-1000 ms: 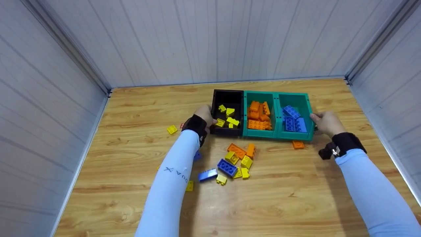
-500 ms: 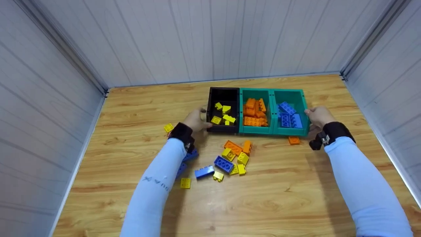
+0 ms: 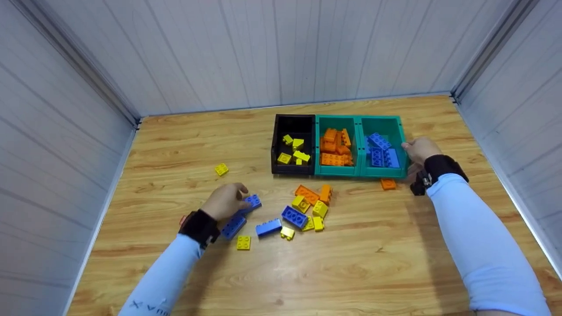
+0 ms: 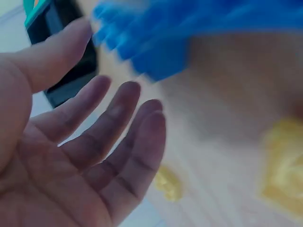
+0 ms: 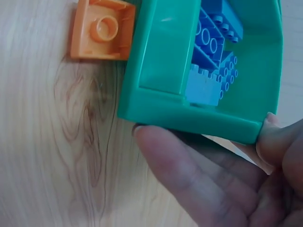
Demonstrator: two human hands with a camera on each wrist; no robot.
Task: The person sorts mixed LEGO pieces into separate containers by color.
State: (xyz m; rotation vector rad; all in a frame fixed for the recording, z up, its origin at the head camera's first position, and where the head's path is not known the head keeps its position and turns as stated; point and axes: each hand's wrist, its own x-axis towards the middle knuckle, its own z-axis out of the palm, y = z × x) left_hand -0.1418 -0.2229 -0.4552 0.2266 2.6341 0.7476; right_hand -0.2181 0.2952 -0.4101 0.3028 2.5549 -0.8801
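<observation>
My left hand (image 3: 223,201) hovers over the left part of the table, fingers loosely bent and holding nothing. Its fingertips come close to a blue toy brick (image 3: 252,201), and another blue brick (image 3: 233,226) lies below the palm. In the left wrist view, blue bricks (image 4: 163,56) show blurred beyond the fingers (image 4: 150,142). My right hand (image 3: 422,150) grips the outer end of the right green bin (image 3: 383,172), thumb on the rim and fingers against the underside. That bin holds several blue bricks (image 5: 204,86).
A black bin (image 3: 293,170) with yellow bricks and a middle green bin (image 3: 336,171) with orange bricks join the right one in a row. Loose yellow, blue and orange bricks (image 3: 307,194) lie before them. One orange brick (image 3: 388,184) touches the right bin's front. Pale walls (image 3: 263,52) enclose the table.
My left hand has left the black bin and moved left and nearer, over the blue bricks. My right hand stays at the green bin. The whole view has shifted slightly.
</observation>
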